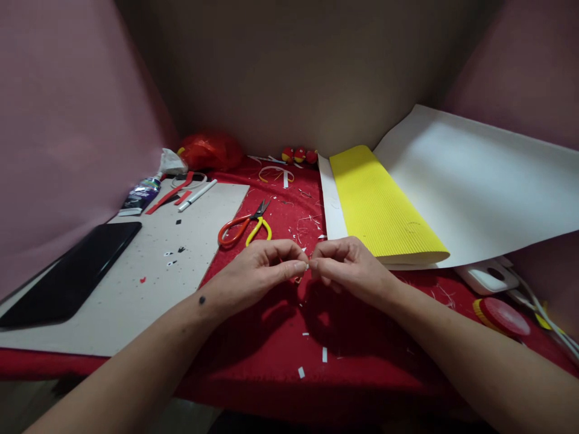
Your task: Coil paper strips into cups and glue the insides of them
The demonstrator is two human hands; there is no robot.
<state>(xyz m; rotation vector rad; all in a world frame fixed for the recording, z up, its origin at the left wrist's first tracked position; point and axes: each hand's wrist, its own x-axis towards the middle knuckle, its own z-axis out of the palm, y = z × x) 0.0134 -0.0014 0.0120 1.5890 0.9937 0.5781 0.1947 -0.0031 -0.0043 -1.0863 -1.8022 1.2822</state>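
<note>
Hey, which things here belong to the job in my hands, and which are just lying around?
Part of the job:
- Left hand and right hand, fingertips close together at a tiny pale piece
- Probably the scissors and white scraps

Seemingly just lying around:
- Black flat slab
- Red plastic bag
- Small red-and-yellow figures

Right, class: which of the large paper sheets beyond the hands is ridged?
The yellow sheet, just beyond the right hand: fine parallel ridges line it, while the white sheet looks smooth.
</note>
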